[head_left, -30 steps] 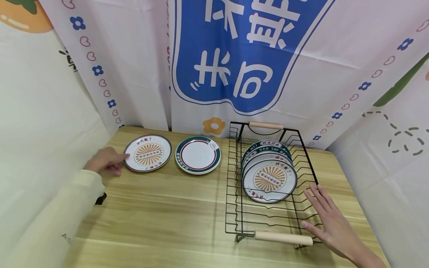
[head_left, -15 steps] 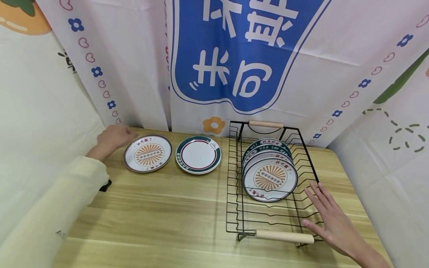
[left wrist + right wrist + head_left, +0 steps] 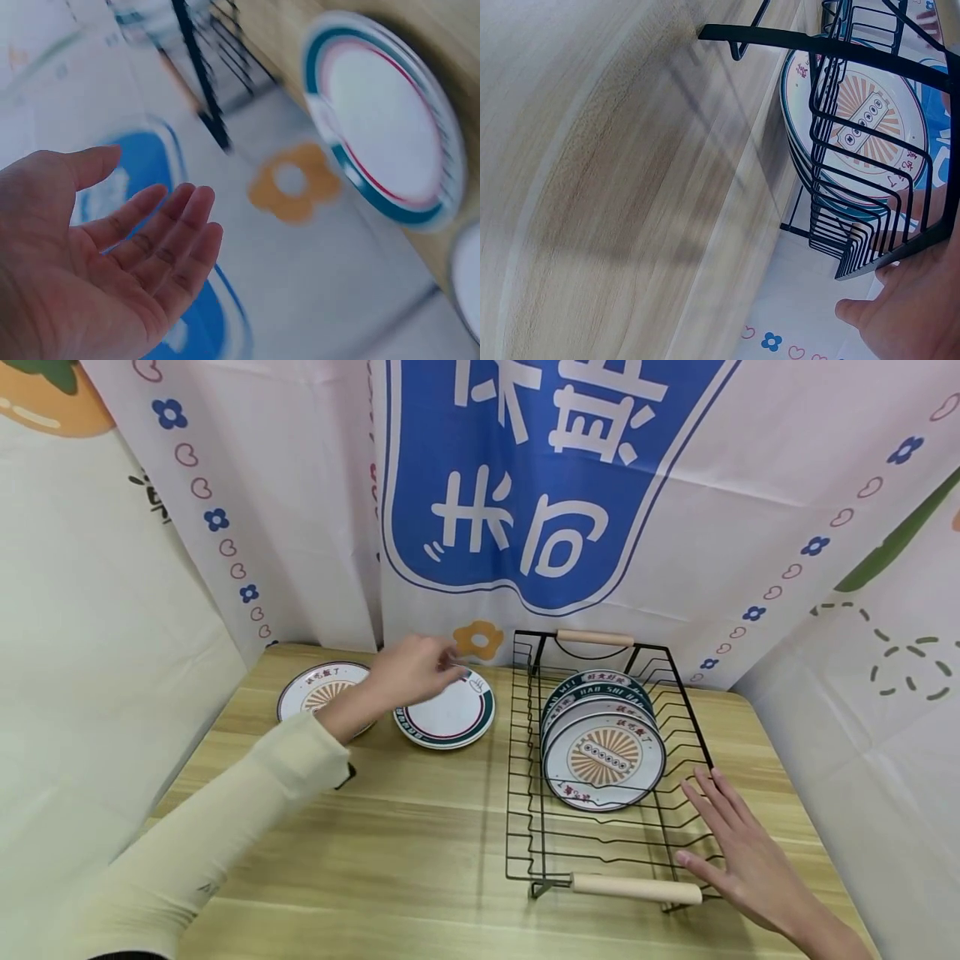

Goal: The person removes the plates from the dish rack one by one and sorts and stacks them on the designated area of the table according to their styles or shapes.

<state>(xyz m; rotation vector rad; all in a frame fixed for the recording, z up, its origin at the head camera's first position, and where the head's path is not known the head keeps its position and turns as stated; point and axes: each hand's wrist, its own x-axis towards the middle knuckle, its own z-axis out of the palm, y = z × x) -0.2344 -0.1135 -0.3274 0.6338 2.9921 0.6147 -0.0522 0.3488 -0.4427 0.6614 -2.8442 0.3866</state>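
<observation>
One green-rimmed plate (image 3: 450, 714), flat, face up

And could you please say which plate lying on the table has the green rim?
The green-rimmed plate is the one nearer the rack, with a white centre inside a red ring; the sunburst plate to its left has a thin dark rim.

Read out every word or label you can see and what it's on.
"HAO SHI HAO": green-rimmed racked plate in the rack.
"WEI": rearmost plate.
"吃飯了": front racked plate, leftmost plate; preceding character unclear.
"未", "可": blue banner; upper characters cut off.
Too small or blurred: middle plate's rim, left sleeve, small backdrop lettering.
</observation>
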